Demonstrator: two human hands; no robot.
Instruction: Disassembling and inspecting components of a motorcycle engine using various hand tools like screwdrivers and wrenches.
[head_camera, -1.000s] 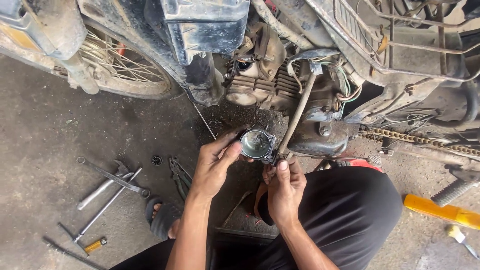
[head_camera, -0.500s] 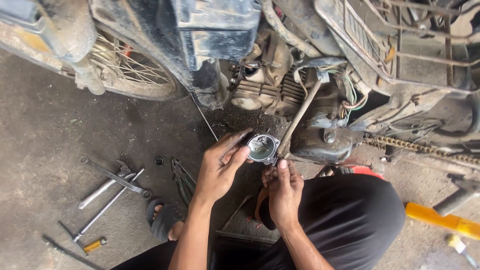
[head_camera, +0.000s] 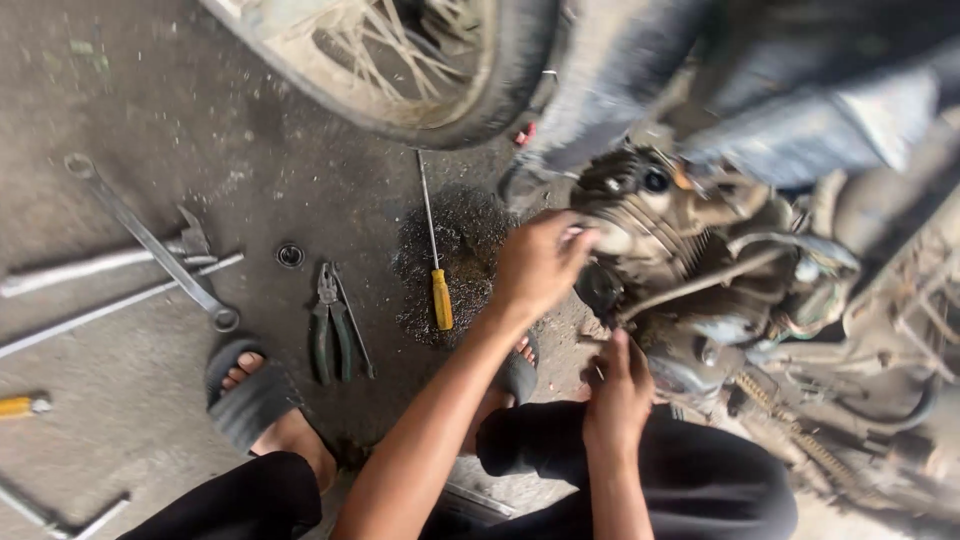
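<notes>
Head view has swung left since a moment ago: left hand (head_camera: 540, 262) now reaches into the motorcycle engine (head_camera: 680, 250), fingers curled, grip unclear. Right hand (head_camera: 618, 388) rests below the engine, its grip hidden; a yellow-handled screwdriver (head_camera: 436, 262) lies nearby.

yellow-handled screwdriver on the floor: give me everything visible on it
The screwdriver has a long, thin, bare metal shaft and a short yellow-orange handle that looks like plastic. It lies flat on the concrete floor, shaft pointing up toward the spoked wheel and handle toward the person, partly across a dark oily stain. Nothing holds it: the left hand is just right of it, apart. Green-handled pliers lie to its left.
</notes>
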